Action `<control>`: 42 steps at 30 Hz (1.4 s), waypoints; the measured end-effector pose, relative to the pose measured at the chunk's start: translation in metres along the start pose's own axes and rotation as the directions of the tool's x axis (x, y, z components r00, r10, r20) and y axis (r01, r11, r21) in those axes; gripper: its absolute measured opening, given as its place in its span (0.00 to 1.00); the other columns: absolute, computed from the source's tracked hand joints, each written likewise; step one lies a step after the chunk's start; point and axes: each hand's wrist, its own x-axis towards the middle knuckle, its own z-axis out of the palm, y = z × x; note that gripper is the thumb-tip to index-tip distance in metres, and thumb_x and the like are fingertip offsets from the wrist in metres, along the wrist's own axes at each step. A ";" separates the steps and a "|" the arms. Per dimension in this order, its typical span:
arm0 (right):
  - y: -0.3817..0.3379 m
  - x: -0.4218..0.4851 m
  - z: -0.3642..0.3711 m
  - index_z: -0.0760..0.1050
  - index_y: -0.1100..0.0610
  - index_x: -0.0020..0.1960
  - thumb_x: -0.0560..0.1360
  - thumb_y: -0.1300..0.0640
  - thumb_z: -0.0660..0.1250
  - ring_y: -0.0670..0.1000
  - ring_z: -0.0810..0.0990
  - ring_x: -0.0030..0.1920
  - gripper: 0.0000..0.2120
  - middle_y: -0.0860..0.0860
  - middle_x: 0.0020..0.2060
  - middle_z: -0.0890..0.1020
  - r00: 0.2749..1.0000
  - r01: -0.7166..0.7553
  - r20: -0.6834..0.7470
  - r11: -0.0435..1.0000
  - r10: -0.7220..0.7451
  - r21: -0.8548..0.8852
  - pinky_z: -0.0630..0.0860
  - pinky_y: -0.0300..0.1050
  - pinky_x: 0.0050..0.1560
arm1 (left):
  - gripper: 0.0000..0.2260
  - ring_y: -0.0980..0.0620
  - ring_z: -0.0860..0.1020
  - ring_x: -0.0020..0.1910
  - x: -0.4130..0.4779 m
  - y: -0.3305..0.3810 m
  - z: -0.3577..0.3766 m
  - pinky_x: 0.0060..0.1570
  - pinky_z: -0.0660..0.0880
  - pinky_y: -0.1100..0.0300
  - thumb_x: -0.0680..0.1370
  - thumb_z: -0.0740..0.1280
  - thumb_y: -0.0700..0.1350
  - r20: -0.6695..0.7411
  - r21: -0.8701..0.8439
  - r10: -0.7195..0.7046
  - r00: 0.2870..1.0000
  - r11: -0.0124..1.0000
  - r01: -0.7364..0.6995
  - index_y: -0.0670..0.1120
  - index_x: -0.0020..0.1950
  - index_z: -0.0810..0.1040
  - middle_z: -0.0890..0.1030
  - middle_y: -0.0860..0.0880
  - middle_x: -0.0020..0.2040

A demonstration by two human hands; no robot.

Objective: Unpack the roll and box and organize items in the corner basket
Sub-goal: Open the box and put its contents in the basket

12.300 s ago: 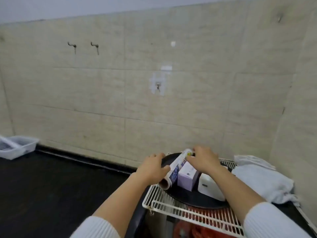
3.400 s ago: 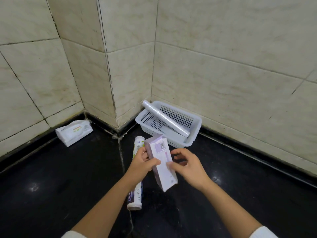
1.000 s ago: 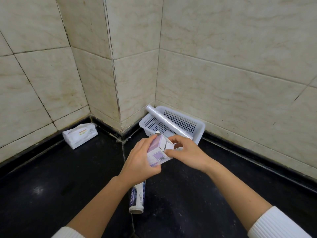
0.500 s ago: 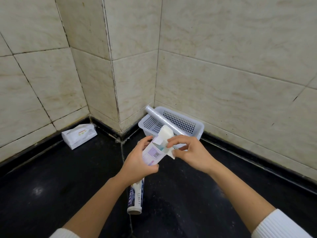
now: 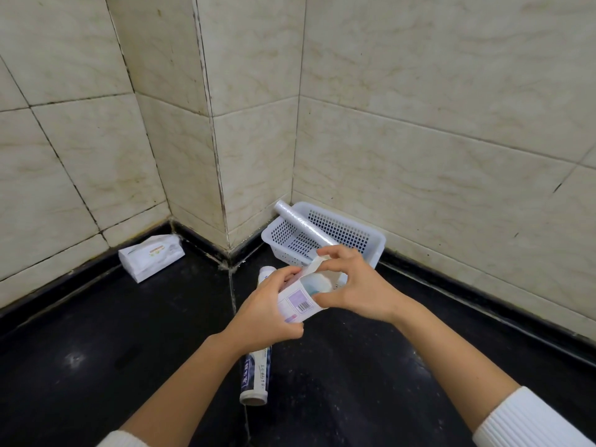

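While the white basket (image 5: 375, 245) is sitting in the corner at frame centre, a roll (image 5: 301, 225) is lying across it; below, the left hand (image 5: 267, 309) is gripping the box (image 5: 298, 301) and the right hand (image 5: 353, 287) is pinching its opened flap.

— Anything readable?
— Hardly. The box (image 5: 298, 303) shows a barcode, digits too small to read.
— The tube (image 5: 256, 375)?
— White characters on its dark band, illegible.
— The packet (image 5: 151, 256) by the counter's left wall?
— A coloured logo, blurred.
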 end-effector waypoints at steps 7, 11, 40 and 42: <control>0.009 0.008 0.017 0.81 0.49 0.57 0.69 0.52 0.72 0.46 0.58 0.70 0.16 0.43 0.70 0.66 0.999 0.002 0.046 0.980 0.007 -0.200 0.61 0.48 0.69 | 0.38 0.62 0.76 0.51 0.002 0.008 0.006 0.42 0.78 0.62 0.60 0.72 0.49 0.007 0.142 0.080 0.997 0.987 -0.080 0.68 0.66 0.62 0.72 0.67 0.55; 0.016 0.012 0.013 0.82 0.41 0.33 0.70 0.54 0.73 0.44 0.59 0.69 0.10 0.38 0.64 0.69 1.000 -0.008 0.014 0.991 0.010 -0.137 0.63 0.51 0.69 | 0.38 0.63 0.75 0.54 0.007 0.006 0.009 0.46 0.76 0.63 0.60 0.72 0.50 -0.002 0.146 0.066 0.998 0.987 -0.065 0.67 0.67 0.62 0.71 0.68 0.56; 0.168 0.124 -0.041 0.81 0.62 0.47 0.68 0.61 0.77 0.54 0.84 0.43 0.10 0.56 0.43 0.85 0.680 -0.301 -0.183 0.498 0.710 0.814 0.81 0.43 0.32 | 0.38 0.41 0.62 0.70 0.079 -0.068 0.120 0.73 0.52 0.39 0.76 0.65 0.47 0.561 0.696 -0.098 0.822 0.593 -0.404 0.50 0.78 0.44 0.62 0.42 0.72; 0.171 0.132 -0.033 0.81 0.61 0.42 0.68 0.61 0.77 0.53 0.84 0.42 0.06 0.56 0.42 0.85 0.685 -0.306 -0.175 0.497 0.708 0.812 0.83 0.45 0.34 | 0.37 0.41 0.63 0.68 0.079 -0.071 0.119 0.70 0.57 0.40 0.76 0.65 0.48 0.624 0.615 -0.076 0.778 0.662 -0.428 0.51 0.78 0.45 0.64 0.43 0.70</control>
